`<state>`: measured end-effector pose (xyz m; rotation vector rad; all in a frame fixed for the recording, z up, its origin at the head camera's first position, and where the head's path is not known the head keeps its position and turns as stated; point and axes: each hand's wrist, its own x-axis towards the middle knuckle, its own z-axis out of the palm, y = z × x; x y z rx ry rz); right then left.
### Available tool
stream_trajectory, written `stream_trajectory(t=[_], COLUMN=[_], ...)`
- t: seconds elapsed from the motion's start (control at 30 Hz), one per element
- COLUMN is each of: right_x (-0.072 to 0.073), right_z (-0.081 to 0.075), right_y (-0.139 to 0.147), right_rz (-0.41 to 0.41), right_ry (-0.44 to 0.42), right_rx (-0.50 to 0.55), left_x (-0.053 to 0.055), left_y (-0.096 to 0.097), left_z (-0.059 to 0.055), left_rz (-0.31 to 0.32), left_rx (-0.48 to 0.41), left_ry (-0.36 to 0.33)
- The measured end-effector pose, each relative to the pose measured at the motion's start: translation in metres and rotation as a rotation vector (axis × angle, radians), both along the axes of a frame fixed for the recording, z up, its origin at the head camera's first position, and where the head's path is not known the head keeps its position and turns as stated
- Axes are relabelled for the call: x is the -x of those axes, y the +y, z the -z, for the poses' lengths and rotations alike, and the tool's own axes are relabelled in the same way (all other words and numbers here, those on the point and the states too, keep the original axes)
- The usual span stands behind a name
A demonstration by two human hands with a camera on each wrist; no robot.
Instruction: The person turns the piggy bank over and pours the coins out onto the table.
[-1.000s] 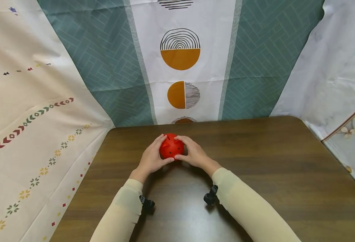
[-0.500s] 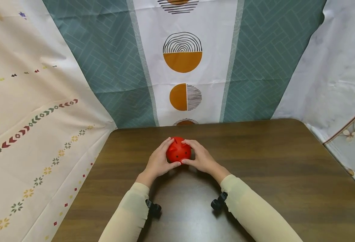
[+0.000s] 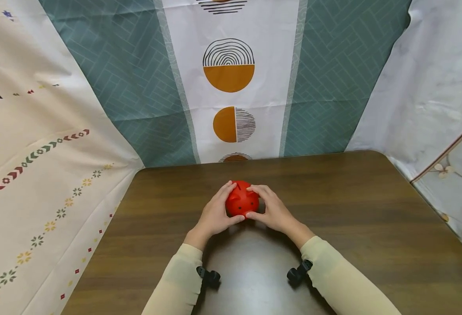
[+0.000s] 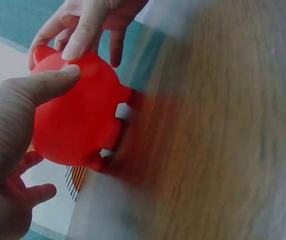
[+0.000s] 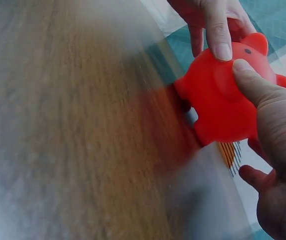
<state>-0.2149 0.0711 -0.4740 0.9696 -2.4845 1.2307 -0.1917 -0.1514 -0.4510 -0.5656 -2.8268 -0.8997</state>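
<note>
Both hands hold a round red piggy bank (image 3: pixel 243 204) at the middle of the dark wooden table. It stands upright, its coin slot on top and its two eyes turned toward the person. My left hand (image 3: pixel 215 213) grips the left side, and my right hand (image 3: pixel 275 211) curls round the right side. The thumbs almost meet at the front. In the left wrist view, the stubby feet of the piggy bank (image 4: pixel 78 117) show right at the tabletop. The right wrist view has the thumb of the right hand (image 5: pixel 285 125) lying against the red body.
The wooden tabletop (image 3: pixel 357 227) stretches out on both sides of the hands. Behind it hangs a green and white patterned cloth (image 3: pixel 231 96). A cream cloth (image 3: pixel 38 183) borders the left, and a pale cloth (image 3: pixel 432 87) borders the right. Small black cameras are strapped to both wrists.
The piggy bank has slid to the right and a little nearer to the person, with both hands moving along on it. The head view has shifted slightly.
</note>
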Motion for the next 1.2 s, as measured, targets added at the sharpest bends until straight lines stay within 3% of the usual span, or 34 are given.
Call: stream_trajectory(t=[0.37,0.7,0.97,1.2], right_x=[-0.007,-0.008,-0.009,-0.006], right_z=[0.005,0.006,0.004,0.010], right_y=[0.017,0.024,0.022,0.024], right_rz=[0.013,-0.046,-0.072,-0.053], right_ry=[-0.065,-0.205,-0.192,-0.166], right_rx=[0.080,0.159,0.182,0.198], left_x=[-0.001,-0.001,-0.004,-0.003], left_y=[0.016,0.023,0.022,0.026], left_z=[0.004,0.006,0.004,0.009], left_rz=[0.045,0.092,0.078,0.101], left_rx=[-0.038,-0.086,-0.049,-0.023], left_ry=[0.000,-0.040,-0.047,-0.019])
